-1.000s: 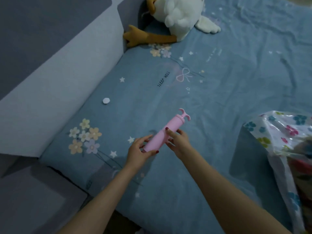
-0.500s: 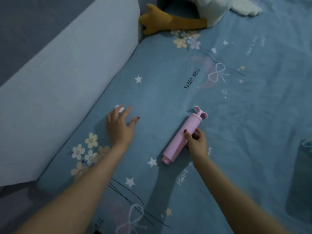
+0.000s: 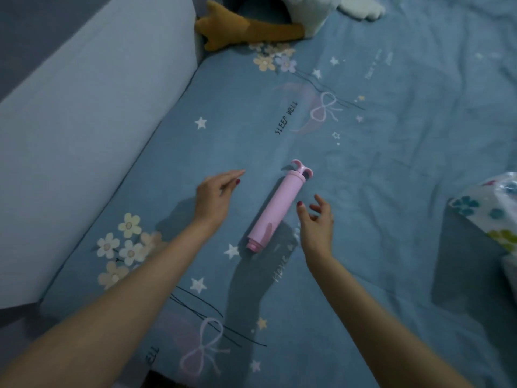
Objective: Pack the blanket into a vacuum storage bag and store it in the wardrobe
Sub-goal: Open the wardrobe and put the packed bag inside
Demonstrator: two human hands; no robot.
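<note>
A pink hand pump (image 3: 277, 208) lies on the blue printed bedsheet (image 3: 391, 152), its handle pointing away from me. My right hand (image 3: 317, 222) hovers just right of the pump with its fingers spread, not touching it. My left hand (image 3: 215, 196) is left of the pump, above the sheet, with thumb and fingers drawn together. The small white cap that lay on the sheet is no longer visible there; it seems to be pinched in those fingers. A corner of the flower-printed vacuum bag (image 3: 486, 217) shows at the right edge.
A pale padded bed side (image 3: 84, 121) runs along the left. A plush toy with white body and brown-orange legs (image 3: 251, 29) lies at the top of the bed. The bed's near edge is at the bottom left.
My right hand let go of the pump, which now lies on the sheet. My left hand reached the white cap and drew back toward the pump; the cap is gone from the sheet.
</note>
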